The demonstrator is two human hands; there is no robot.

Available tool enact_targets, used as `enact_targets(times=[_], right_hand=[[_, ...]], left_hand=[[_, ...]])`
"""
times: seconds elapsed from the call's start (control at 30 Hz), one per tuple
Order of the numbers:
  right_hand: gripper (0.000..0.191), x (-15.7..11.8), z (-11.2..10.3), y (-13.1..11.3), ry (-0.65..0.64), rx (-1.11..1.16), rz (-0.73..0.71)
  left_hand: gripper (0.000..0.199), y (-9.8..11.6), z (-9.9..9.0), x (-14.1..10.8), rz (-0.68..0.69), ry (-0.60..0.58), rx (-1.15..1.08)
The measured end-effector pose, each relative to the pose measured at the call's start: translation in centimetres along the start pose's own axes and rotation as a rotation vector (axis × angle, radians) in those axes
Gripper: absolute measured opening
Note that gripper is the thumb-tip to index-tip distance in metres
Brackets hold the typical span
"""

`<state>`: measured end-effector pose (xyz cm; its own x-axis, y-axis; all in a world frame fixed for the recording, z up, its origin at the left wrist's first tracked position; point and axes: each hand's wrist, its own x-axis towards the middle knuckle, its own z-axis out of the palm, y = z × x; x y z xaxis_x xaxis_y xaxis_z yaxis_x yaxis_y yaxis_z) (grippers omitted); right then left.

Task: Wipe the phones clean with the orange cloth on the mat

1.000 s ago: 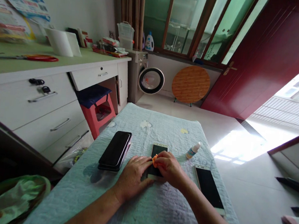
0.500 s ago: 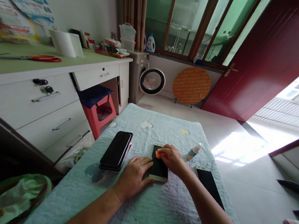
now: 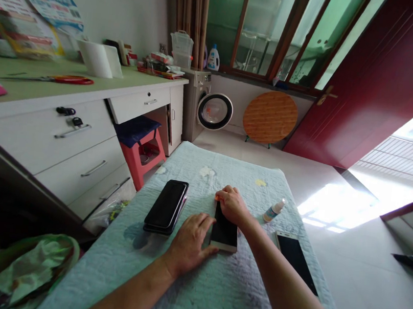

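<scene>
A gold-edged smartphone point(image 3: 225, 232) lies face up on the light blue quilted cover. My right hand point(image 3: 233, 205) is closed around a small orange cloth point(image 3: 217, 198), only a bit of which shows, pressed at the phone's top end. My left hand point(image 3: 192, 241) rests with fingers spread along the phone's left edge, thumb at its lower corner. Left of it sits a stack of dark phones point(image 3: 166, 205). To the right stand a small white spray bottle point(image 3: 274, 210) with a blue label and another white-edged smartphone point(image 3: 296, 260), lying flat.
The quilted cover point(image 3: 192, 290) lies over a low table. A desk with drawers point(image 3: 81, 153) runs along the left, a red stool point(image 3: 141, 157) beneath it. Behind are a washing machine with its door point(image 3: 215, 111) open and a round wooden tabletop point(image 3: 270, 117). A bin point(image 3: 27, 273) stands lower left.
My right hand has slid the orange cloth up to the phone's top edge. My left hand stays beside the phone. The whole view has shifted slightly.
</scene>
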<state>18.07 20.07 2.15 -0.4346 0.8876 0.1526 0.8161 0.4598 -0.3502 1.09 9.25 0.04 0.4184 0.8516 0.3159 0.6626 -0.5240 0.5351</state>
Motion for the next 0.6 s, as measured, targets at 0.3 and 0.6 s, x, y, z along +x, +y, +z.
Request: enact_targets(times=[0.3,0.6], right_hand=[[0.016,-3.7,-1.2,-2.9,-0.174,-0.053,-0.258],[0.014,-7.2,-2.7,-5.0,-0.301,0.088,-0.380]], left_hand=[[0.110,-0.9,1.0,-0.3,0.005,0.091,-0.051],[0.114,-0.6,0.8,0.1,0.009,0.119,-0.058]])
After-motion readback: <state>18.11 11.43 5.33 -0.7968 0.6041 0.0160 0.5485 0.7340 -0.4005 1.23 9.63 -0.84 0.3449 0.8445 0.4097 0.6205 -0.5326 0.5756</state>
